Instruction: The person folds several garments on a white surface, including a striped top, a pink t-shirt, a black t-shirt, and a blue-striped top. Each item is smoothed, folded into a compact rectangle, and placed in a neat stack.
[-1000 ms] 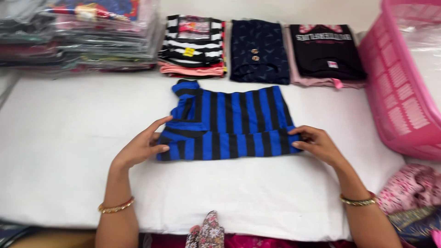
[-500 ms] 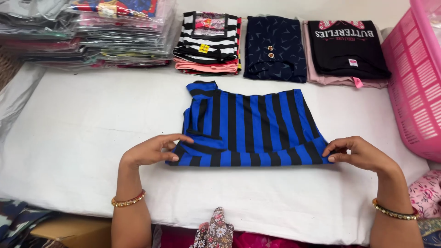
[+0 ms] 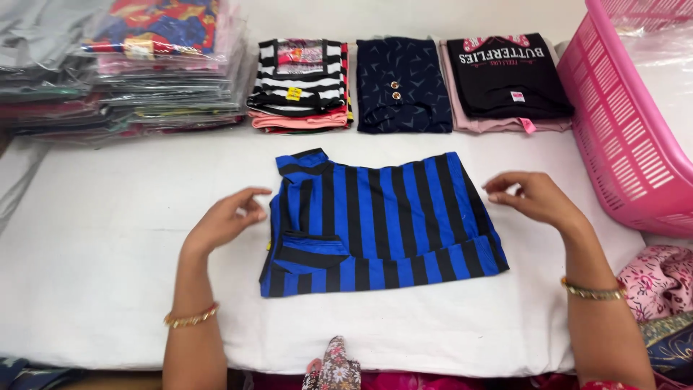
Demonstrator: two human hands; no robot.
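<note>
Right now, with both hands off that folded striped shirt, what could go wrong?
The blue and black striped shirt lies folded between the left hand and right hand, neither gripping it. Its folded sleeve flap may spring open, since nothing presses it down. The pink basket sits close beside the right hand, so a wide sweep might knock it.

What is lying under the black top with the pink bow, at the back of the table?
Under the black top, a pink garment shows only along its edges. Its front and any garments beneath are covered.

Blue-black striped shirt (image 3: 382, 220) folded flat, collar left, on white table.
</note>
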